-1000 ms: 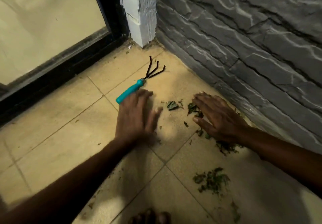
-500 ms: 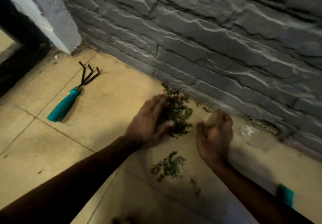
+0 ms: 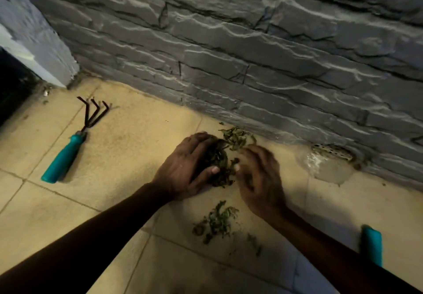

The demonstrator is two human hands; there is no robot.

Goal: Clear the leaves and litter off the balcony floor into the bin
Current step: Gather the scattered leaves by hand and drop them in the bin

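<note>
1. Your left hand [image 3: 185, 168] cups the leaf pile [image 3: 220, 164]. Its fingers curl over the top and left side, and the thumb is tucked against the near edge.
2. Your right hand [image 3: 258, 179] sits at the pile's right side with fingers loosely bent and the thumb tip touching the leaves. It is motion-blurred, so I can't tell if it actually grips anything.
3. The leaf pile is dark green, shredded and crumpled. It is heaped on the beige floor [image 3: 137, 147] between your hands, near the foot of the grey stone wall [image 3: 251, 65].
4. A looser clump [image 3: 238, 134], paler olive, lies just past the pile, right beside the wall's base.
5. A thin scatter [image 3: 215, 221] lies flat on the tile nearer you, between your forearms and apart from the pile.
6. The hand rake [image 3: 68, 149] has a teal handle and three bent black prongs. It lies flat well left of your left hand, prongs toward the corner.
7. A teal object [image 3: 373, 245] shows beyond your right forearm, partly hidden. I can't tell what it is.
8. A perforated drain cover [image 3: 332, 150] sits at the wall's foot, right of your right hand.
</note>
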